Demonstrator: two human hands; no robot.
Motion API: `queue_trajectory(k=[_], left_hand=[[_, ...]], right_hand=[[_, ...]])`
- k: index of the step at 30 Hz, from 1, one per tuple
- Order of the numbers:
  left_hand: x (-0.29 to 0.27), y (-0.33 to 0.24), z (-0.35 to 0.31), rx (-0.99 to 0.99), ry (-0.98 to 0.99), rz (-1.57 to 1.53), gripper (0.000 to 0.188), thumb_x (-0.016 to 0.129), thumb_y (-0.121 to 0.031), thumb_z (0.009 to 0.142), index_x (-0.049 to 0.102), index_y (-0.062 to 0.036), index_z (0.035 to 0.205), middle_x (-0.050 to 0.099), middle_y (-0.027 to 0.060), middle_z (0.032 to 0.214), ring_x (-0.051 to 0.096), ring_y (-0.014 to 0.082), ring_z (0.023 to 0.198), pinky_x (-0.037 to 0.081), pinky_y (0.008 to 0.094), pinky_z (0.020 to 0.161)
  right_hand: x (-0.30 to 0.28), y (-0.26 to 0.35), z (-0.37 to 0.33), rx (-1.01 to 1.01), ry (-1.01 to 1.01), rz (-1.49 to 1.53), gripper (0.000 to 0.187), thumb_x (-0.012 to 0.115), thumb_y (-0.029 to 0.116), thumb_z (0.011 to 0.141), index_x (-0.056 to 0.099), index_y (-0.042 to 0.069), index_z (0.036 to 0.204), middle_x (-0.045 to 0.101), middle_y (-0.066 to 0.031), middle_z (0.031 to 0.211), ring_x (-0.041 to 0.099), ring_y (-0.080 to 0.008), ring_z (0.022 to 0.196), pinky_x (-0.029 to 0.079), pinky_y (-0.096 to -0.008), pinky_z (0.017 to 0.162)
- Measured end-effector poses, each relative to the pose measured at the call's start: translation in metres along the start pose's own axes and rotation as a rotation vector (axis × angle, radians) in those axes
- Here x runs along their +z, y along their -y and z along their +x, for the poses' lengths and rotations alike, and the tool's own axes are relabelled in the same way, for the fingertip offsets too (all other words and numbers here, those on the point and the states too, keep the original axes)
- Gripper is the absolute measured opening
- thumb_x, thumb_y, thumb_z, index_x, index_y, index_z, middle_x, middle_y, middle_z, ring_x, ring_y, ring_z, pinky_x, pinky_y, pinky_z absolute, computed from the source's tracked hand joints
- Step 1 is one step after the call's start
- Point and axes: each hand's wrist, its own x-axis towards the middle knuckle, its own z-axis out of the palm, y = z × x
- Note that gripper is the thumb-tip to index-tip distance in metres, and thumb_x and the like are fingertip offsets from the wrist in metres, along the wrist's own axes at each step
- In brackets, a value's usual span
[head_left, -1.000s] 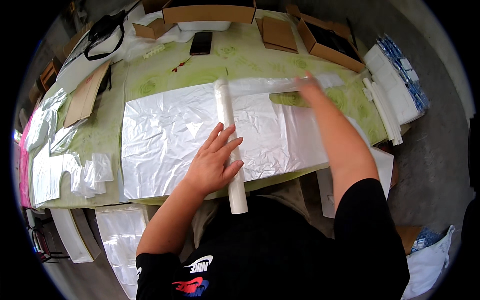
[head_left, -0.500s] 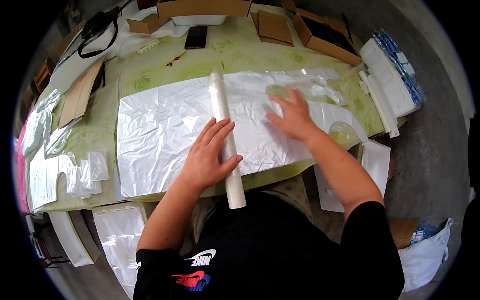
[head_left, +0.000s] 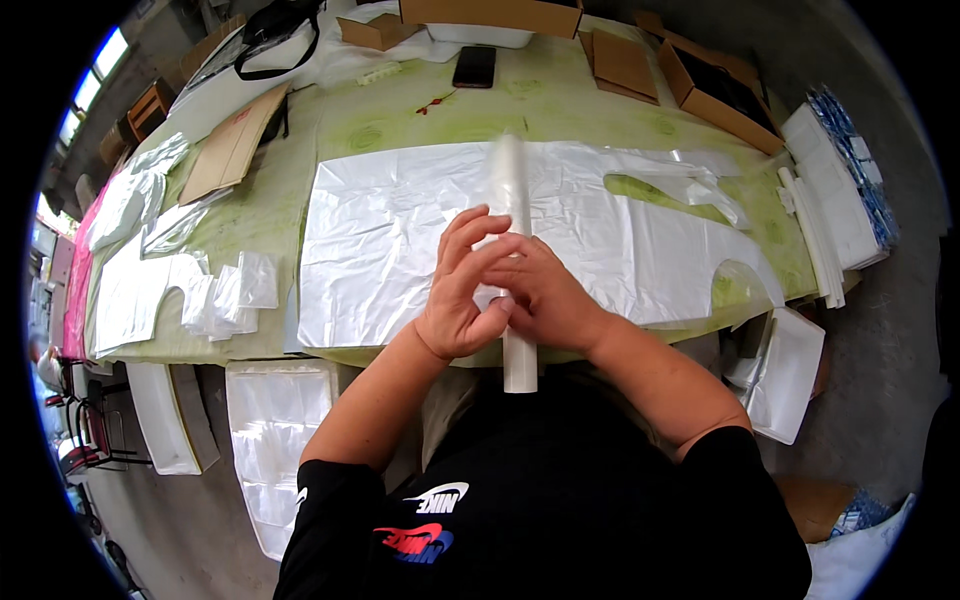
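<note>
Left hand (head_left: 462,290) and right hand (head_left: 553,300) overlap above 1 pale roll (head_left: 511,195)

The left hand has its fingers parted and bent over the middle of the roll, with the thumb held away from them. The right hand meets it from the other side; its fingertips are partly hidden, so whether they are pinching anything cannot be told. The roll lies across a creased white plastic sheet (head_left: 400,235), its far end blurred and its near end jutting past the edge of the green-patterned counter (head_left: 570,110). At the sheet's right part are 2 openings, 1 long and 1 rounded. A black phone (head_left: 474,67) lies beyond the roll's far end, clear packets (head_left: 258,280) lie to the left, and white tubes (head_left: 815,235) lie near the right edge.
</note>
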Motion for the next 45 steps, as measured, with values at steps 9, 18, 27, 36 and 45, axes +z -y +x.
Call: queue_trajectory(k=[9,18,27,36,45], left_hand=[[-0.019,0.027,0.009,-0.409,0.433,-0.140,0.042,0.050,-0.041,0.107,0.070,-0.0044,0.112,0.060,0.0167,0.141,0.036,0.0377,0.149,0.022,0.0488,0.125],[-0.042,0.024,-0.007,-0.433,0.338,-0.025,0.028,0.060,-0.027,0.101,0.073,-0.0098,0.119,0.054,0.0117,0.152,0.023,0.0336,0.156,0.024,0.0476,0.124],[-0.078,-0.017,-0.016,-0.427,0.139,0.739,0.012,0.073,-0.010,0.081,0.064,-0.0094,0.087,0.066,0.0092,0.130,0.052,0.0382,0.133,0.040,0.0487,0.112],[-0.103,-0.021,-0.017,-0.959,0.446,0.798,0.072,0.061,-0.015,0.090,0.036,-0.0027,0.156,0.027,0.0205,0.167,0.025,0.0403,0.154,0.028,0.0468,0.125],[-0.138,0.014,-0.013,-1.200,0.342,1.100,0.089,0.070,-0.043,0.089,0.031,-0.0051,0.160,0.046,0.0230,0.155,0.043,0.0391,0.144,0.032,0.0437,0.121]], right_hand=[[0.023,0.024,-0.007,-0.278,-0.068,0.006,0.014,0.071,0.003,0.078,0.071,0.006,0.092,0.067,-0.0121,0.109,0.058,-0.0344,0.117,0.041,-0.0502,0.110],[0.045,0.028,0.025,-0.334,0.127,0.060,0.009,0.072,0.009,0.079,0.074,0.008,0.087,0.072,-0.0066,0.092,0.061,-0.0306,0.108,0.041,-0.0486,0.112],[0.017,0.038,-0.030,-0.362,-0.099,0.136,0.024,0.072,0.001,0.079,0.071,0.010,0.102,0.070,-0.0059,0.097,0.068,-0.0302,0.103,0.045,-0.0558,0.110],[0.020,0.028,-0.060,-0.335,0.002,0.283,0.024,0.071,-0.003,0.080,0.072,0.007,0.101,0.069,-0.0104,0.092,0.069,-0.0314,0.090,0.054,-0.0443,0.091],[0.015,0.022,-0.069,-0.334,-0.031,0.326,0.021,0.073,-0.002,0.079,0.073,0.006,0.098,0.069,-0.0093,0.086,0.066,-0.0301,0.080,0.054,-0.0397,0.075]])
